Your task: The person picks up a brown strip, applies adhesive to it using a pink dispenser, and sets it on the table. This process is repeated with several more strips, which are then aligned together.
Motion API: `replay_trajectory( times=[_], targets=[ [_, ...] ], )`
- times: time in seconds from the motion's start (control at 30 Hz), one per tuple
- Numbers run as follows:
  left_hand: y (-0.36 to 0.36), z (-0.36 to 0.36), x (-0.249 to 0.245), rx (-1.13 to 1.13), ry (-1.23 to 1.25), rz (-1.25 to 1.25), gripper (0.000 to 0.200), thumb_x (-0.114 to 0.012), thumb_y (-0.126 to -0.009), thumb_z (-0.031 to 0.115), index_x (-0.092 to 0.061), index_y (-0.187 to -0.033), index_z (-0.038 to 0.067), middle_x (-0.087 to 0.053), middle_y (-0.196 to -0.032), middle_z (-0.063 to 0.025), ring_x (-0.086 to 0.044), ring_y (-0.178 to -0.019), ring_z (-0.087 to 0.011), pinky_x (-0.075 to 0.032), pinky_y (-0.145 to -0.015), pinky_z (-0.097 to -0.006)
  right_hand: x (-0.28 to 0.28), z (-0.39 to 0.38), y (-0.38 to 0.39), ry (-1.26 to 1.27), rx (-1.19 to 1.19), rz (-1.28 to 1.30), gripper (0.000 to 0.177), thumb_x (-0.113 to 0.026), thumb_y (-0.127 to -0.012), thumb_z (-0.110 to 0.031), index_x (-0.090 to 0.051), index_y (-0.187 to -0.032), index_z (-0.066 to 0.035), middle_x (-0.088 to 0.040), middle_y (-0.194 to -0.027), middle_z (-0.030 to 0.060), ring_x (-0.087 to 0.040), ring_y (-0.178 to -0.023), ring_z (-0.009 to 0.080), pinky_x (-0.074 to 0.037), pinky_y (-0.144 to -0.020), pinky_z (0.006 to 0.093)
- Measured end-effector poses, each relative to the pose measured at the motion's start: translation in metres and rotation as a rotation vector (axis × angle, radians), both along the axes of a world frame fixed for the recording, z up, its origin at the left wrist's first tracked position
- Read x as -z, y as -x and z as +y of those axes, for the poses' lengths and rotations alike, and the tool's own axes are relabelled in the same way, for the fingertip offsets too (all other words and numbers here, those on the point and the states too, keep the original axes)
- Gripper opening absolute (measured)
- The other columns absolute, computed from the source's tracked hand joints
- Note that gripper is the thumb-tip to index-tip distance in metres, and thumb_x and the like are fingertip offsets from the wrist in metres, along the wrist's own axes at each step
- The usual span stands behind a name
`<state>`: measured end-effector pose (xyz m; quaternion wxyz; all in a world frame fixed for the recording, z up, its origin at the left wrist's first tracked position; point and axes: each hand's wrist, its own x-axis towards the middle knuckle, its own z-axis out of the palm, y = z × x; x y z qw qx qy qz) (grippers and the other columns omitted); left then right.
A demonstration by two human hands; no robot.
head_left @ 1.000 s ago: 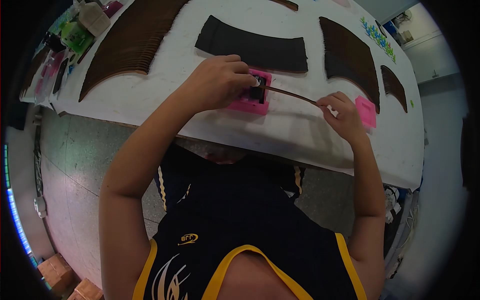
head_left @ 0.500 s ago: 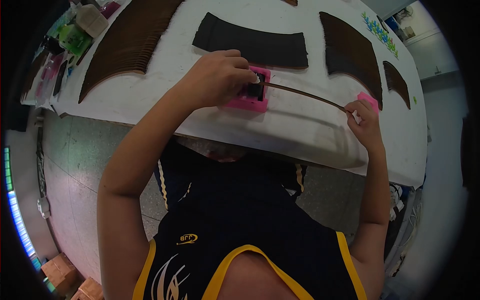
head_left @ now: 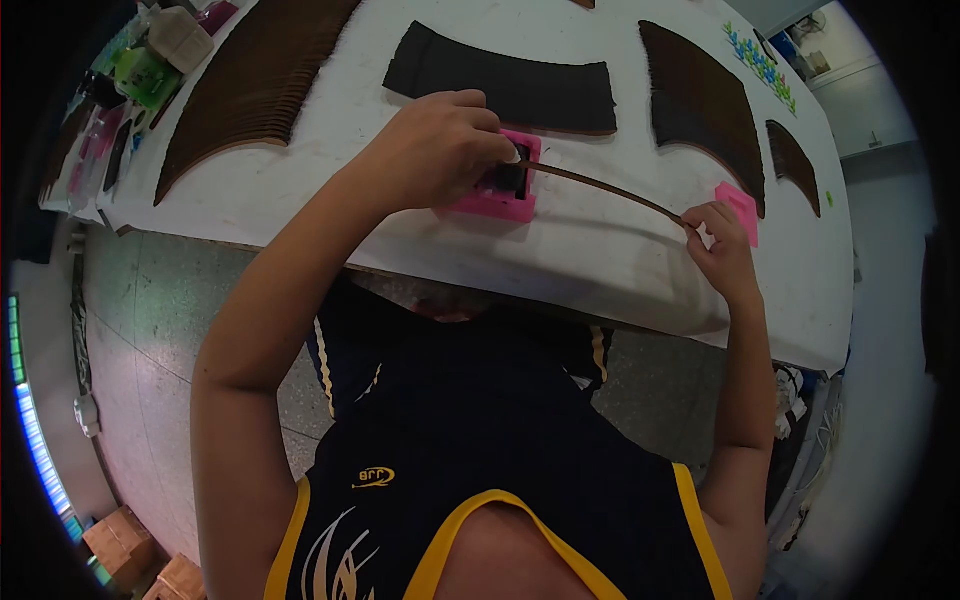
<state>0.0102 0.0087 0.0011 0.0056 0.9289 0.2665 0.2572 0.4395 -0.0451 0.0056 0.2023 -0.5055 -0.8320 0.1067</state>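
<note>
My right hand (head_left: 722, 250) pinches the right end of a thin, curved brown strip (head_left: 610, 188), which looks like leather. Its left end reaches the fingertips of my left hand (head_left: 450, 140). Those fingers are closed on a small white piece (head_left: 517, 155), mostly hidden, touching or right beside the strip. Below my left hand sits a pink tray (head_left: 515, 210) with a dark container (head_left: 512, 178) in it, partly covered by the hand. A second pink piece (head_left: 741, 208) lies just behind my right hand.
On the white table (head_left: 600, 270) lie a black curved stack of strips (head_left: 510, 85), a large brown stack (head_left: 250, 105) at left, another brown stack (head_left: 705, 100) and a small one (head_left: 793, 165) at right. Bottles (head_left: 145, 78) crowd the far left; the table's front edge is near my body.
My right hand has shifted slightly left and down with the strip's end, showing more of the pink piece behind it. My left hand has risen slightly, still at the strip's other end.
</note>
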Motion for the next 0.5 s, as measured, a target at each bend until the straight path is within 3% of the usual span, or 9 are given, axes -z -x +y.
replay_trajectory(
  times=[0.2,0.4,0.5],
  targets=[
    [-0.006,0.003,0.002,0.017,0.010,-0.032,0.027,-0.081,-0.073,0.002,-0.078,-0.099,0.010,-0.068,-0.084,-0.0027,-0.061,-0.087,-0.0242,-0.055,-0.074,-0.0370,-0.009,0.002,-0.008,-0.076,0.005,0.028,0.018,-0.066,-0.081,0.008,-0.069,-0.097,0.000,-0.068,-0.092,0.0110,-0.066,-0.088,0.0269,-0.053,-0.079,0.0358],
    [-0.026,0.005,0.009,0.000,0.088,-0.199,0.022,-0.079,-0.079,0.000,-0.074,-0.098,0.009,-0.068,-0.080,-0.0022,-0.060,-0.085,-0.0230,-0.055,-0.070,-0.0367,-0.088,0.022,-0.017,-0.364,0.017,-0.126,0.022,-0.066,-0.083,0.010,-0.070,-0.103,-0.001,-0.068,-0.097,0.0103,-0.065,-0.089,0.0231,-0.054,-0.080,0.0348],
    [-0.034,0.004,0.007,-0.032,0.161,-0.225,0.021,-0.077,-0.080,0.001,-0.070,-0.099,0.010,-0.067,-0.076,-0.0016,-0.061,-0.084,-0.0230,-0.055,-0.070,-0.0375,-0.126,0.034,-0.007,-0.343,0.014,-0.013,0.024,-0.066,-0.087,0.010,-0.070,-0.107,-0.001,-0.068,-0.103,0.0086,-0.065,-0.093,0.0187,-0.054,-0.082,0.0319]
  ],
)
